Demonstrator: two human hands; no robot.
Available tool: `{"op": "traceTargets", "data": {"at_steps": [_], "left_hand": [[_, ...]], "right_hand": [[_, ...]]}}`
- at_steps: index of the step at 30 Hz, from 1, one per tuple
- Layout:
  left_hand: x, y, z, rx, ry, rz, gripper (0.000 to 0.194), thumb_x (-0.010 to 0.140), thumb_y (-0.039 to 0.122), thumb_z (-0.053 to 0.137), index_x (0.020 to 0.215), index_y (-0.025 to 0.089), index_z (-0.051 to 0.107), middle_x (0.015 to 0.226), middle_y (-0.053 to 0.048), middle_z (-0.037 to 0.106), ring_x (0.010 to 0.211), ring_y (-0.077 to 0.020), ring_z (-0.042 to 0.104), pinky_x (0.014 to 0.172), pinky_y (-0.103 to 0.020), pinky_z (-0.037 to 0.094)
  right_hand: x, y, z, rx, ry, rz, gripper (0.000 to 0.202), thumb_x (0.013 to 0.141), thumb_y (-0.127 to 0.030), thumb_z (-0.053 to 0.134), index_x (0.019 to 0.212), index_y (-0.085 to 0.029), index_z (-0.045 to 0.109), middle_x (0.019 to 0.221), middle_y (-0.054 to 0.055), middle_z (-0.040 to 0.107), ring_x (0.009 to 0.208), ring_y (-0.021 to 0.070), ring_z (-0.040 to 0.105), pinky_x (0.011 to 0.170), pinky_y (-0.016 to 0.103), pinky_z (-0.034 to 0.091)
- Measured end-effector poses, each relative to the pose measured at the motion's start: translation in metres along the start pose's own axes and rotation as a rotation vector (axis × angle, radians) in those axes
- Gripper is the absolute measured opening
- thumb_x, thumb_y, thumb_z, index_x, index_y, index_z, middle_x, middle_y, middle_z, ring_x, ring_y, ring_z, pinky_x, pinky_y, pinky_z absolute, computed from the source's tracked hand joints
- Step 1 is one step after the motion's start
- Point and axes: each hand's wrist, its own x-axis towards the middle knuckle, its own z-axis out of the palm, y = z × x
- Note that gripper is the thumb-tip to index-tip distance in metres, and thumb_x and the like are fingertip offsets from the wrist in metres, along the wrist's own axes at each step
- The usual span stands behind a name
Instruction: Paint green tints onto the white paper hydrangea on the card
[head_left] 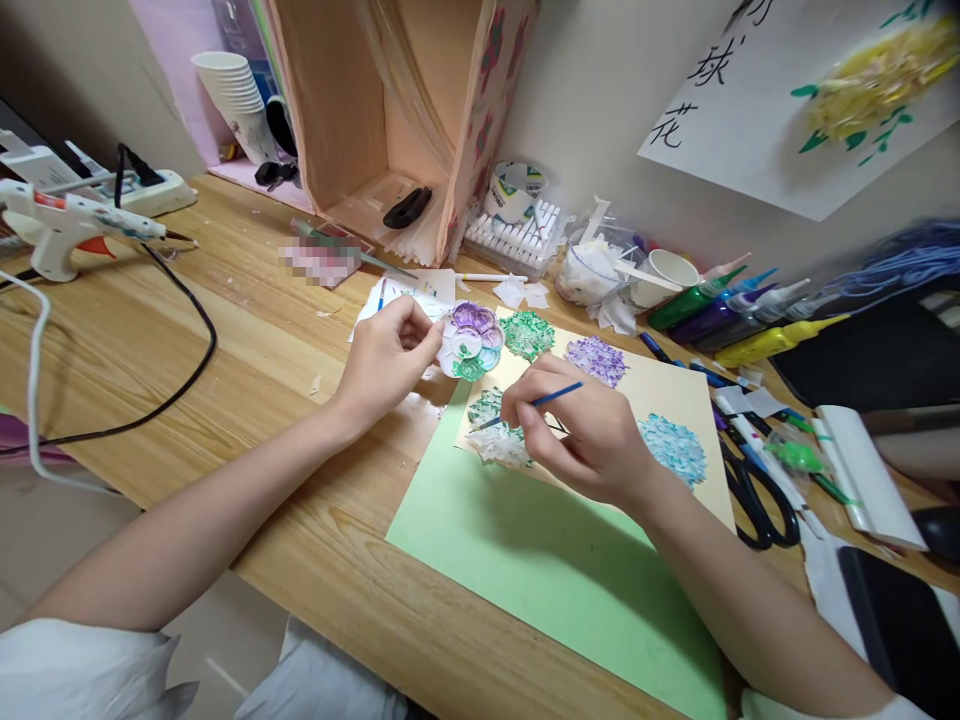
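My left hand (394,350) pinches the edge of a small flower-shaped paint palette (460,345) with purple, teal and green paint in its wells. In my right hand (577,425) is a thin blue paintbrush (561,392), its tip over a partly green, mostly white flower cluster (499,445). This cluster is on a cream sheet (686,385), which also carries a green cluster (529,333), a purple cluster (598,360) and a light-blue cluster (675,450). A pale green sheet (517,560) lies underneath. My right hand hides the middle of the cream sheet.
A hot glue gun (60,225) with a black cable (206,370) lies at the left. Black scissors (761,500), markers and a phone (892,620) are on the right. Paint bottles (697,298), a plastic cup (589,265) and a peach box (360,120) stand behind.
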Motion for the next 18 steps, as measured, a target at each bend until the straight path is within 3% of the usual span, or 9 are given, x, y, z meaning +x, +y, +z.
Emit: {"op": "traceTargets", "data": {"at_steps": [6, 18], "left_hand": [[0.000, 0.003, 0.000, -0.024, -0.005, 0.001, 0.022, 0.081, 0.032, 0.063, 0.069, 0.020, 0.049, 0.061, 0.002, 0.061, 0.057, -0.0138, 0.064, 0.053, -0.024, 0.048], [0.000, 0.001, 0.001, -0.019, 0.009, 0.014, 0.020, 0.081, 0.029, 0.063, 0.068, 0.020, 0.049, 0.061, 0.002, 0.061, 0.057, -0.0136, 0.064, 0.052, -0.024, 0.048]], "right_hand": [[-0.002, 0.003, 0.007, -0.006, -0.019, -0.004, 0.016, 0.085, -0.006, 0.044, 0.077, -0.017, 0.053, 0.064, 0.001, 0.059, 0.061, 0.0126, 0.052, 0.059, 0.026, 0.044], [-0.001, 0.005, -0.004, -0.026, 0.014, 0.026, 0.017, 0.083, -0.005, 0.045, 0.078, -0.018, 0.053, 0.065, 0.001, 0.058, 0.061, 0.0123, 0.050, 0.058, 0.026, 0.042]]}}
